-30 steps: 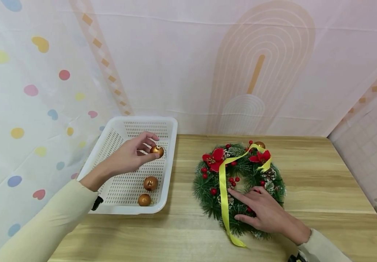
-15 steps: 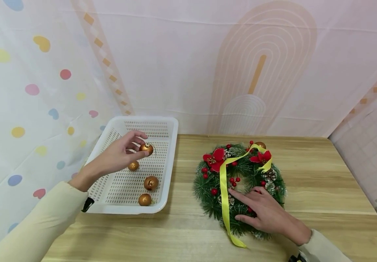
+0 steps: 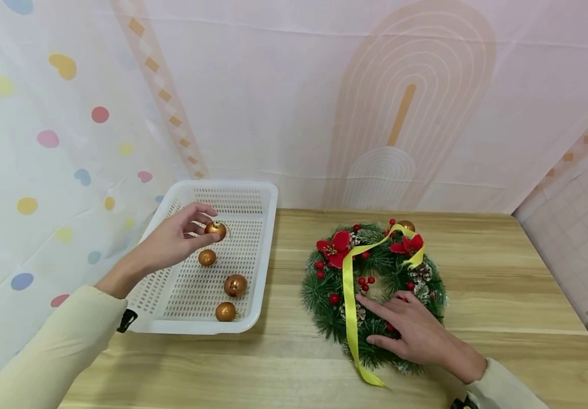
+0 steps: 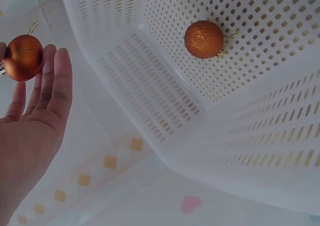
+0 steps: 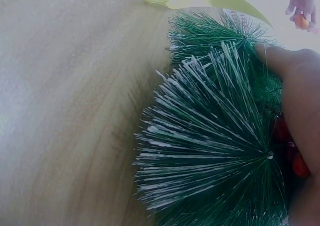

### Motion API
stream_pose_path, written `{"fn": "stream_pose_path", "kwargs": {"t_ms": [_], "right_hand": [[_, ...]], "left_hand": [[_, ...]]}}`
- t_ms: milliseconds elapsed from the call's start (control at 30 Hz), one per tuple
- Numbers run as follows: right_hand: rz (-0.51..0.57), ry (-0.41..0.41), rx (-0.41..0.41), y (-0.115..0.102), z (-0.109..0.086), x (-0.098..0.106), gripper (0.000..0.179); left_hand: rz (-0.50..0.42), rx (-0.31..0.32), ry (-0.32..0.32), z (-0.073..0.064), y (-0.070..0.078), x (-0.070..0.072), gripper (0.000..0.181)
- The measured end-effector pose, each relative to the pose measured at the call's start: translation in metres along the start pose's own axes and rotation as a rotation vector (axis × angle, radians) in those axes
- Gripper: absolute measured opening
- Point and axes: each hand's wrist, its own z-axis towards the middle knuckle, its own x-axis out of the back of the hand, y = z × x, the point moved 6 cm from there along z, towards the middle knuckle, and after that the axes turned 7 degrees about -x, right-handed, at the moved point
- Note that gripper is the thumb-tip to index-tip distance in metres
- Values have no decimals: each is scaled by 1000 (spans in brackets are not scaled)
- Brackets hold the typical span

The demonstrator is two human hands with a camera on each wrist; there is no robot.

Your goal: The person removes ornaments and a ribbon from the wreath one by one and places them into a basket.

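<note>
Delicately, the left hand [image 3: 173, 236] pinches a shiny, gold-capped copper bauble [image 3: 216, 232] between thumb and fingers, above a white perforated basket [image 3: 269, 255] where three more coppery baubles [image 3: 235, 286] lie. Loosely extended, the right hand's fingers rest on a frosted green wreath [image 3: 324, 318] with red flowers [image 3: 336, 249], berries [image 3: 334, 299], pinecones [image 3: 420, 272] and a yellow ribbon [image 3: 349, 292]. It sits on a wood-grain table [image 3: 503, 295]; pale cloths [image 3: 253, 102] printed with dots and arches surround it.

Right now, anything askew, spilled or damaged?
The yellow ribbon looks askew: it drapes off-centre across the wreath, one end trailing past the near edge over the table, no bow visible. That may be intentional. I see no spill or damage.
</note>
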Motion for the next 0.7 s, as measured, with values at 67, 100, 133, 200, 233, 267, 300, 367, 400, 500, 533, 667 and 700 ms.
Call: {"fn": "stream_pose_path", "kwargs": {"t_ms": [67, 100, 133, 200, 233, 267, 300, 367, 400, 500, 533, 667, 700], "right_hand": [[0, 0, 0, 0, 0, 0, 71], [-1, 1, 1, 0, 0, 0, 71], [-2, 2, 2, 0, 0, 0, 71], [-5, 4, 4, 0, 0, 0, 71], [-6, 5, 4, 0, 0, 0, 71], [-6, 5, 4, 0, 0, 0, 71], [-7, 4, 4, 1, 1, 0, 72], [-7, 3, 2, 1, 1, 1, 72], [-7, 3, 2, 1, 1, 1, 72], [-6, 0, 1, 1, 1, 0, 72], [-5, -1, 1, 0, 1, 0, 72], [-6, -6, -3, 1, 0, 0, 72], [-7, -7, -4, 1, 0, 0, 72]], "left_hand": [[11, 6, 4, -1, -2, 2, 40], [16, 10, 5, -1, -4, 3, 40], [22, 16, 8, -1, -5, 4, 41], [27, 30, 9, -2, -8, 6, 42], [26, 35, 9, -2, -10, 7, 42], [24, 39, 9, -3, -11, 8, 43], [25, 40, 9, -3, -12, 8, 43], [24, 39, 8, -4, -14, 9, 42], [24, 36, 9, -4, -14, 9, 42], [27, 31, 7, -5, -15, 9, 42], [25, 30, 6, -5, -15, 9, 43], [23, 48, -3, -5, -15, 8, 43], [23, 51, -6, -5, -15, 8, 44]]}}
